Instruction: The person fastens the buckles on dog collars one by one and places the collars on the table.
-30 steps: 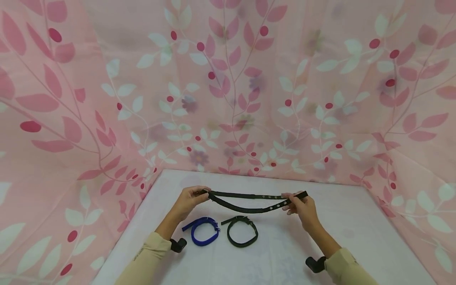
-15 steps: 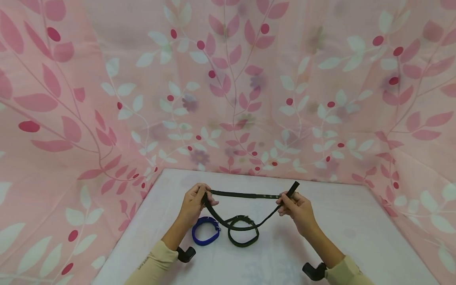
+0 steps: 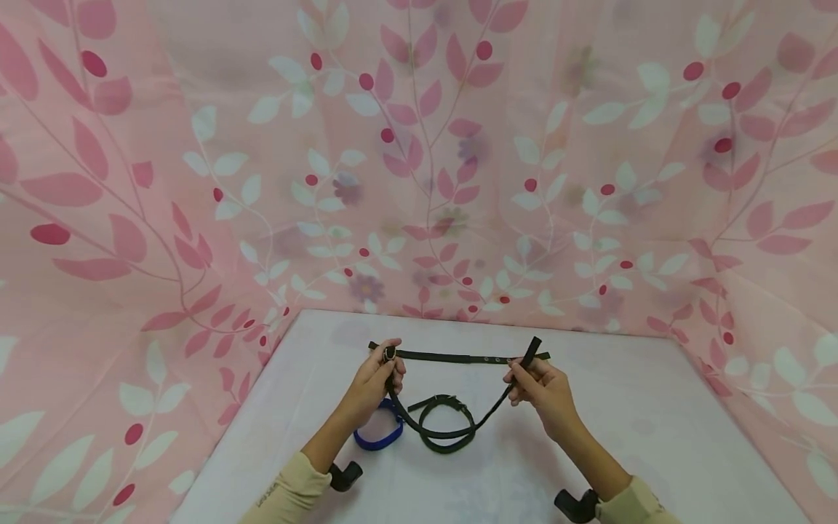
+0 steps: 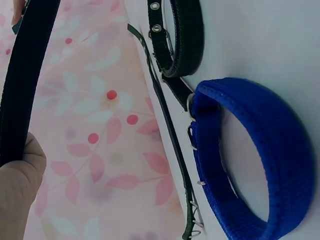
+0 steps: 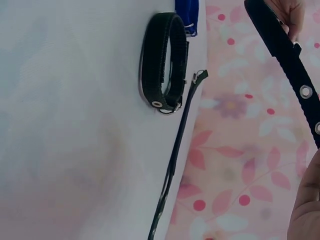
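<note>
A dark, almost black pet collar hangs unbuckled between my hands, sagging in a deep curve above the table. My left hand grips its end with the metal buckle and ring. At the other end, my right hand pinches the strap between thumb and fingers, near the metal eyelets, and its tip sticks up past them. Behind the hands a second dark collar lies stretched out straight on the table. A buckled blue collar and a buckled dark green collar rest nearer to me as loops.
The table has a white cover. Pink curtains with a leaf pattern enclose its back and sides. A black wrist device sits below the right hand, and another below the left.
My hands have come closer together, the left one moving right and turning so the buckle shows. The held collar now sags lower, overlapping the dark green loop from the head view.
</note>
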{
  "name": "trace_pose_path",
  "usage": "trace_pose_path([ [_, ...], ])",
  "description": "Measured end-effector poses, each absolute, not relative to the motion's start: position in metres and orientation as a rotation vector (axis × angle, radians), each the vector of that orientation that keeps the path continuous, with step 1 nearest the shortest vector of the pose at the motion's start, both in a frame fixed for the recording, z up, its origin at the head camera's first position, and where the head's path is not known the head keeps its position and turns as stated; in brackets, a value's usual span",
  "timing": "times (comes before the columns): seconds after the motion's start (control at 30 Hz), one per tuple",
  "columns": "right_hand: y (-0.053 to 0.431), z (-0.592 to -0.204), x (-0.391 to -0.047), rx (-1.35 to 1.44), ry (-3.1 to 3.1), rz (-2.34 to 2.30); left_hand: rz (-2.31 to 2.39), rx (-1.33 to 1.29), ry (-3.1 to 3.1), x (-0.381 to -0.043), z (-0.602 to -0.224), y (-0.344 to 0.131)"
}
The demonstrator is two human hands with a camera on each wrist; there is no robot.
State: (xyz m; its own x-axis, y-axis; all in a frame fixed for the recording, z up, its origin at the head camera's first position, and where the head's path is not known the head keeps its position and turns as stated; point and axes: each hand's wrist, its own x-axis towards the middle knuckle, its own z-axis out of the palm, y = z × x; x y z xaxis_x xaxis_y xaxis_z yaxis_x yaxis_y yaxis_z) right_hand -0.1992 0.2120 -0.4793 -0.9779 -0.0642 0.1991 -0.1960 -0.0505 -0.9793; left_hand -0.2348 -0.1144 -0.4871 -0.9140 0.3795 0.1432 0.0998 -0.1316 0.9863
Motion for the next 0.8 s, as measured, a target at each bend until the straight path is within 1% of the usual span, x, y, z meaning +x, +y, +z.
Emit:
trace_pose_path([
  [0.23, 0.206, -0.480, -0.192, 0.501, -2.281, 1.961, 1.970, 0.636, 2.022, -0.229, -0.493, -0.113],
  [0.6, 0.202, -0.481, -0.187, 0.528, -2.288, 1.947, 1.875, 0.737, 2.096, -0.225, -0.500, -0.107],
  [0.8, 0.195, -0.484, -0.184, 0.588, -2.317, 1.762, 1.868, 0.772, 2.083, -0.220, -0.501, -0.102],
])
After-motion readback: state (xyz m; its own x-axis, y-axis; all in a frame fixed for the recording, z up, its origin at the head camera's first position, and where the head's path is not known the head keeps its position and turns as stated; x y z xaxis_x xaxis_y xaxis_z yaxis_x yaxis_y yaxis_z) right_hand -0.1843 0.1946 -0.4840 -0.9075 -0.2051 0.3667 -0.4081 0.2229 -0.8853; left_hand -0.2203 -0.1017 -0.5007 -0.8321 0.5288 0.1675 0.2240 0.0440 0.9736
